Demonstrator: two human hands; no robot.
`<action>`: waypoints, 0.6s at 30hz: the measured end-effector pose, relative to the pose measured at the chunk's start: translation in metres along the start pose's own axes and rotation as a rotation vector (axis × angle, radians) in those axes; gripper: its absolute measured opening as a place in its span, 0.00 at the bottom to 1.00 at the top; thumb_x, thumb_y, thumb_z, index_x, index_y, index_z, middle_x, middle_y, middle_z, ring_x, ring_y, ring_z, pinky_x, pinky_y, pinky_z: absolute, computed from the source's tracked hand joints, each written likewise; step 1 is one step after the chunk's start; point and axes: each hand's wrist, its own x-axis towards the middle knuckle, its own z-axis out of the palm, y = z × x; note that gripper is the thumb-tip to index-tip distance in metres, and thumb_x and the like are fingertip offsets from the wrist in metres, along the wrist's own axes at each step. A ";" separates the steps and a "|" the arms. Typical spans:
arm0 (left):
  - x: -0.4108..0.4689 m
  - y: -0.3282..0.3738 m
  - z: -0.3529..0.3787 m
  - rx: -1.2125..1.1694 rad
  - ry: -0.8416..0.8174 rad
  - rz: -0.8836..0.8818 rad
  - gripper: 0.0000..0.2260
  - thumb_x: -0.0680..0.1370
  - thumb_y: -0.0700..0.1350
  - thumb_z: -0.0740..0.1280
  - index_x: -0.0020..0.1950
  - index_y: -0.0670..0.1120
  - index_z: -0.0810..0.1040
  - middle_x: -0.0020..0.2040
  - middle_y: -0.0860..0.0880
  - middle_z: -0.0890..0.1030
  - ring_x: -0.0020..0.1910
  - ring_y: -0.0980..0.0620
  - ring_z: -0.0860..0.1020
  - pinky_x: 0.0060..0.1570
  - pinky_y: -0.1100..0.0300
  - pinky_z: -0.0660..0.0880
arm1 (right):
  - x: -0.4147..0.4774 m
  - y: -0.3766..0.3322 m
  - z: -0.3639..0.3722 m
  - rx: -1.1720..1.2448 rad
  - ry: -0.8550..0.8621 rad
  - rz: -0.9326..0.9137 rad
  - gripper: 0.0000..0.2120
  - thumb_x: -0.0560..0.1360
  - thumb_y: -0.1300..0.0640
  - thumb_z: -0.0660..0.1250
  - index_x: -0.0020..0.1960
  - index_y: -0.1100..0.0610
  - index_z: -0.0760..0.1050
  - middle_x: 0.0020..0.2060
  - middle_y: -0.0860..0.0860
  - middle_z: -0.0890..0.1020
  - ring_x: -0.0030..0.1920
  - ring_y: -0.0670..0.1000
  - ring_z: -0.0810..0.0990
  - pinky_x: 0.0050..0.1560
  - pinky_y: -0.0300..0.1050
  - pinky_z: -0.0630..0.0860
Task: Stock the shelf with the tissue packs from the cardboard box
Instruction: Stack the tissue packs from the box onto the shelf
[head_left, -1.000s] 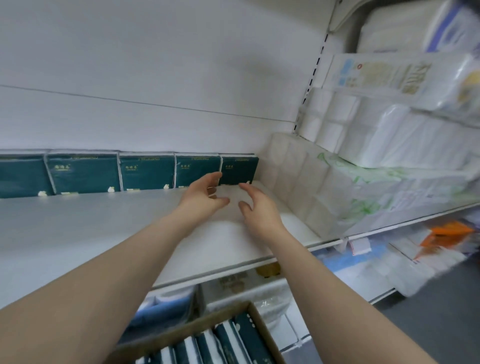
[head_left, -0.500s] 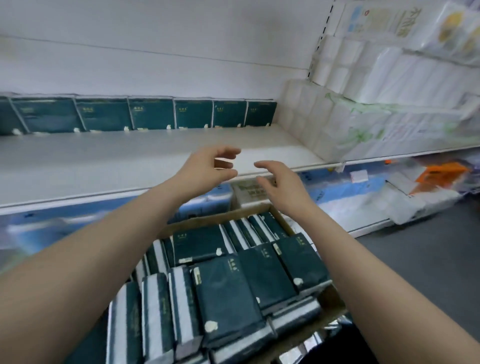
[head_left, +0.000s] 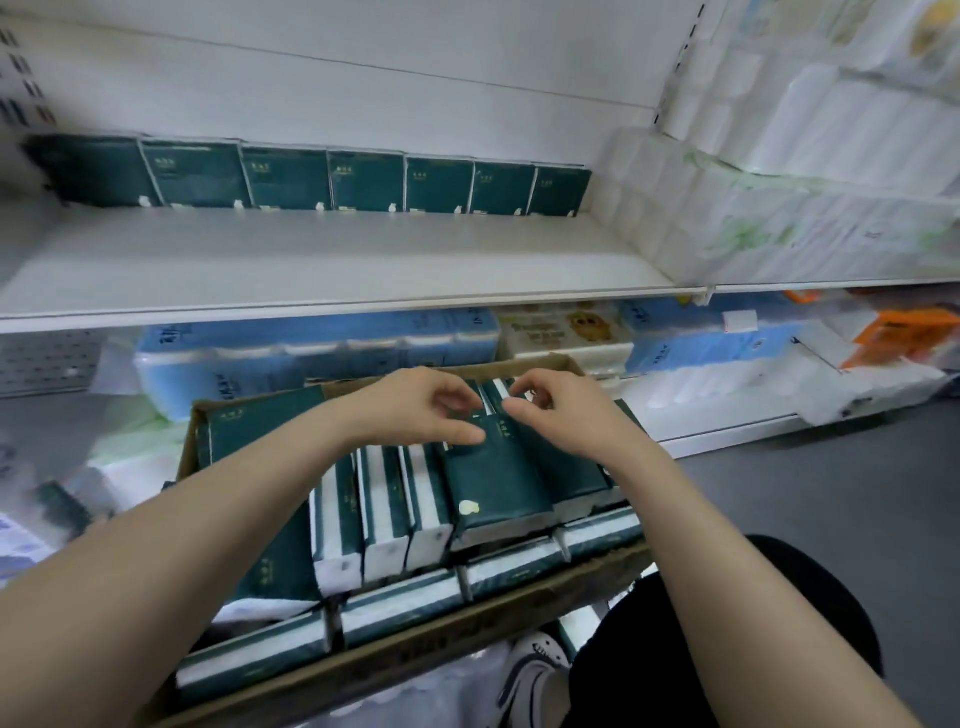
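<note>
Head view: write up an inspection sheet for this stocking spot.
Surface: white shelf, stocked only along its back and right end.
Job's things: row of green tissue packs upright along the shelf's back; cardboard box below holds more packs.
Clutter: white roll packs at the shelf's right end.
Fingers: left hand and right hand over the box, fingers loosely curled, no grip visible.
Cables: nothing seen.
Surroundings: blue packs on the lower shelf, grey floor.

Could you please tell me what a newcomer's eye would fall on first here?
The left hand and right hand nearly meet over a cardboard box crammed with dark green tissue packs in the foreground. Behind them, a white shelf carries a single row of the same packs along its back wall.
</note>
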 end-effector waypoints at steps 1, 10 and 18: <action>0.000 0.001 0.004 0.025 -0.009 -0.002 0.24 0.72 0.56 0.74 0.66 0.52 0.76 0.62 0.56 0.79 0.59 0.60 0.77 0.64 0.61 0.72 | -0.002 -0.001 -0.001 0.001 -0.030 0.025 0.13 0.77 0.41 0.65 0.56 0.47 0.78 0.39 0.44 0.78 0.42 0.48 0.79 0.42 0.43 0.74; 0.007 0.005 0.014 0.232 -0.017 -0.044 0.26 0.75 0.56 0.71 0.71 0.51 0.71 0.69 0.53 0.74 0.66 0.54 0.73 0.67 0.56 0.70 | -0.006 -0.002 0.007 0.153 -0.202 0.173 0.22 0.74 0.48 0.74 0.65 0.51 0.73 0.51 0.53 0.81 0.42 0.53 0.84 0.42 0.49 0.84; 0.009 0.001 0.013 0.220 -0.046 -0.056 0.30 0.77 0.52 0.69 0.76 0.51 0.61 0.72 0.49 0.70 0.70 0.52 0.69 0.68 0.54 0.68 | 0.005 -0.005 0.013 0.249 -0.120 0.137 0.17 0.72 0.56 0.76 0.59 0.52 0.77 0.48 0.55 0.82 0.46 0.57 0.85 0.48 0.52 0.83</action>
